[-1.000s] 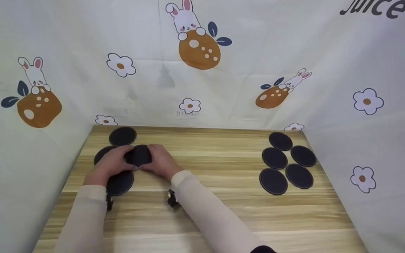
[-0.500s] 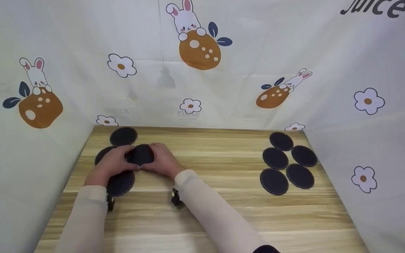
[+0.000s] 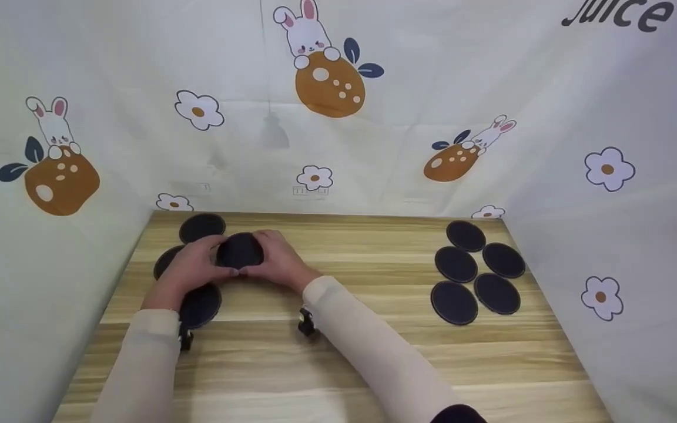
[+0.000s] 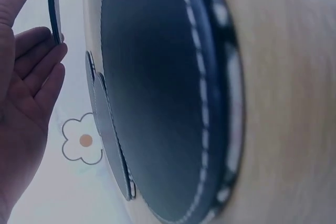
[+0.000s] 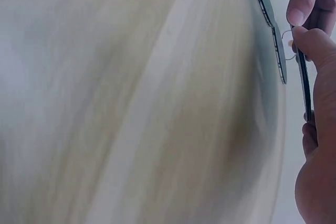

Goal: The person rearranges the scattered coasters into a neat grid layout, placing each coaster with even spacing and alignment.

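Note:
A round black coaster (image 3: 240,251) is raised off the wooden table, held at its edges by both hands. My left hand (image 3: 193,265) grips its left side, while my right hand (image 3: 281,262) grips its right side. In the right wrist view, this coaster (image 5: 303,85) shows edge-on and the two thumbs meet near its rim. Below the hands lie a near coaster (image 3: 200,305), a left coaster (image 3: 168,261) partly hidden by my left hand, and a far coaster (image 3: 202,228). White stitching rings the large coaster (image 4: 152,87) in the left wrist view.
Several more black coasters (image 3: 455,302) lie flat in a cluster on the right side of the wooden table (image 3: 338,341). Pale cloth walls (image 3: 374,153) printed with rabbits and flowers stand at the back and both sides.
The held coaster has moved slightly right and farther from me, and more of its face shows. My right hand has shifted right with it; my left hand has moved little.

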`<act>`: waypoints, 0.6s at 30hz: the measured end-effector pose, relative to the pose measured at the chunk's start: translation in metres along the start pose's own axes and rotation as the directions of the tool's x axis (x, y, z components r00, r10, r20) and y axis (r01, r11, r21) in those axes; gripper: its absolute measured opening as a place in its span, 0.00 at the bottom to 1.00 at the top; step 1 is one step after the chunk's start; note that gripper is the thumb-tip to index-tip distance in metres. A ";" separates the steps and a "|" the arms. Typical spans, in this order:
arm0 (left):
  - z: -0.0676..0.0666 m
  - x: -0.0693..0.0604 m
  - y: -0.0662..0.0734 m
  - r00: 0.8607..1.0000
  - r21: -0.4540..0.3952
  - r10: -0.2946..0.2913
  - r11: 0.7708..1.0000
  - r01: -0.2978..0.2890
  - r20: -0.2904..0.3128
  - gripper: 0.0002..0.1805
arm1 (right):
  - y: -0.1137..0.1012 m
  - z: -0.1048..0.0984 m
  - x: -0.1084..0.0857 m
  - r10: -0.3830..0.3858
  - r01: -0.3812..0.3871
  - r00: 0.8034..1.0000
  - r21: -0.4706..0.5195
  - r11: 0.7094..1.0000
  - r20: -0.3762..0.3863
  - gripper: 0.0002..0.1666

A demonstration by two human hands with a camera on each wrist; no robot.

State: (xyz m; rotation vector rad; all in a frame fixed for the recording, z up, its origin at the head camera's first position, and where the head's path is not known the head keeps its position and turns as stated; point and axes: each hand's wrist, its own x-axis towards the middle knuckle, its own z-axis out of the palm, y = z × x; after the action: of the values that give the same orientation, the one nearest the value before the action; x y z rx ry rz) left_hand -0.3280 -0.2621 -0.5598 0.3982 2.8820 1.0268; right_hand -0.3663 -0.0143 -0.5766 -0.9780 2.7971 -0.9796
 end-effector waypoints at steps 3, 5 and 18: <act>0.001 0.002 0.004 1.000 -0.010 0.004 1.000 -0.004 -0.005 0.51 | 0.003 -0.007 -0.001 0.008 -0.008 1.000 0.002 1.000 0.007 0.53; 0.001 0.004 0.007 1.000 -0.017 0.004 1.000 -0.005 -0.009 0.50 | 0.004 -0.011 -0.001 0.017 -0.017 1.000 0.007 1.000 0.011 0.53; 0.014 0.025 0.026 0.999 0.004 0.022 1.000 -0.021 -0.038 0.48 | 0.021 -0.039 -0.009 0.004 -0.004 1.000 0.004 1.000 -0.017 0.53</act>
State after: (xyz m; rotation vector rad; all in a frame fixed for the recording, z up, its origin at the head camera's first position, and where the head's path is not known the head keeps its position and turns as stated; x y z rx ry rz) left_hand -0.3442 -0.2280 -0.5539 0.4155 2.9195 1.0433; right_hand -0.3792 0.0244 -0.5590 -0.9684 2.8089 -0.9971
